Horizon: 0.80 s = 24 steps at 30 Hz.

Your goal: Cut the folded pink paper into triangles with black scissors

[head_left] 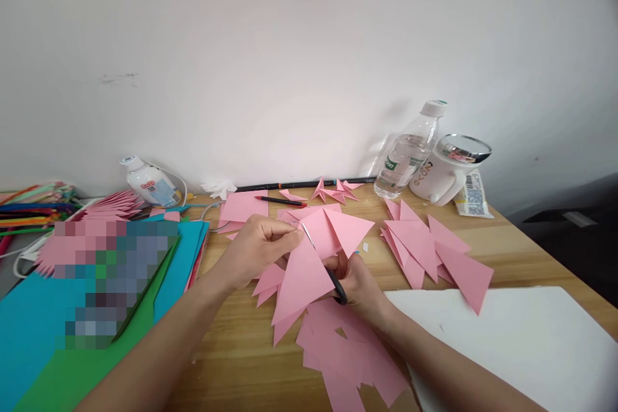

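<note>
My left hand [261,246] pinches the upper left edge of a folded piece of pink paper [302,273] above the table. In my right hand [355,283] is a pair of scissors [340,290] with black handles. The thin blades lie against the pink paper, and part of them is hidden behind it. Right behind the held piece lie more pink papers [351,228]. Below my right hand several pink offcuts [345,341] with notched edges are spread on the table.
Pink triangles [415,241] lie right of centre, near a white sheet [512,335]. A water bottle [405,154] and a white mug [447,170] stand at the back right. Blue and green paper [38,315] covers the left side. A red-and-black pen [280,201] lies near the wall.
</note>
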Motion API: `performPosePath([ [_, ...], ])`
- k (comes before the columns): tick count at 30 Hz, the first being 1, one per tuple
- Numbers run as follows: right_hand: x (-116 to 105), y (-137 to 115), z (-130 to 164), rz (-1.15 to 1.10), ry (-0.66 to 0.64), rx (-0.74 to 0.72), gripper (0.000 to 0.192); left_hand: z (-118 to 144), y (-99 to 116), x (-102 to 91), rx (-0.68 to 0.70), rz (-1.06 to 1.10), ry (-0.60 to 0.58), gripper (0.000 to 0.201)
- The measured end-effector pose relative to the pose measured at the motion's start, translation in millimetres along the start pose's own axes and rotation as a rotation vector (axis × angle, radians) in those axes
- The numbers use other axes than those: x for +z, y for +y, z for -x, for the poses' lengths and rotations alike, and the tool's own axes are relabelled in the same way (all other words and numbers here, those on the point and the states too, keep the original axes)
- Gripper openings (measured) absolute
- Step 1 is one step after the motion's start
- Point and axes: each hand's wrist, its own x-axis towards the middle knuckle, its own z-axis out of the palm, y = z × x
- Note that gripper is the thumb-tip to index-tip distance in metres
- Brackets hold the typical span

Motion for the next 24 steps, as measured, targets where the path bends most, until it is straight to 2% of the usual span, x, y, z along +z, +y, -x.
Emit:
performPosePath([
  [13,-3.3,0.8,-1.7,0.056,0.003,0.031,0.012,0.9,4.7,0.4,-0.017,-0.008,-0.032,0.032],
  [20,-2.7,-2.4,-0.6,0.069,-0.029,0.044,0.014,0.4,6.3,5.0,-0.013,-0.062,0.075,0.035],
  [24,1.0,-5.4,0.8,0.060,-0.028,-0.001,0.015,-1.1,3.0,6.9,0.009,-0.130,0.074,0.033],
])
